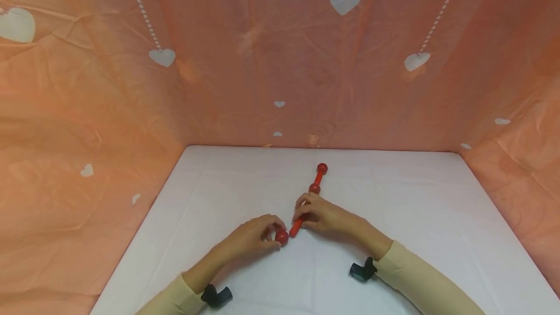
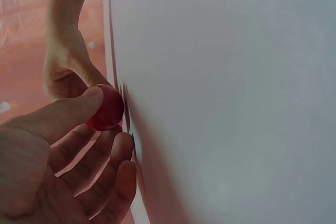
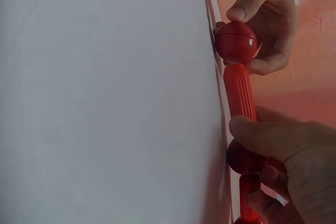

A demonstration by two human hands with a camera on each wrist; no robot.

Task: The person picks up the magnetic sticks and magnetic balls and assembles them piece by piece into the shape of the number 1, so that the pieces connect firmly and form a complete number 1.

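In the head view my left hand (image 1: pixel 250 238) pinches a glossy red ball (image 1: pixel 282 237) between thumb and fingers, low over the white tabletop. My right hand (image 1: pixel 330 215) grips a chain of red rods and balls that slants away from me. The chain's near ribbed rod (image 3: pixel 240 92) points at the loose ball, nearly meeting it; whether they touch I cannot tell. Under the right thumb is another ball (image 3: pixel 243 156), partly covered by the fingers. Beyond that hand the chain shows a ball (image 1: pixel 314 188), a short rod (image 1: pixel 319 178) and an end ball (image 1: pixel 322 168).
A white tabletop (image 1: pixel 393 193) lies under both hands. Orange cloth (image 1: pixel 245 72) printed with pale hearts stands behind it and at both sides. Dark wrist devices (image 1: pixel 364 270) sit by the beige sleeves (image 1: pixel 420 276).
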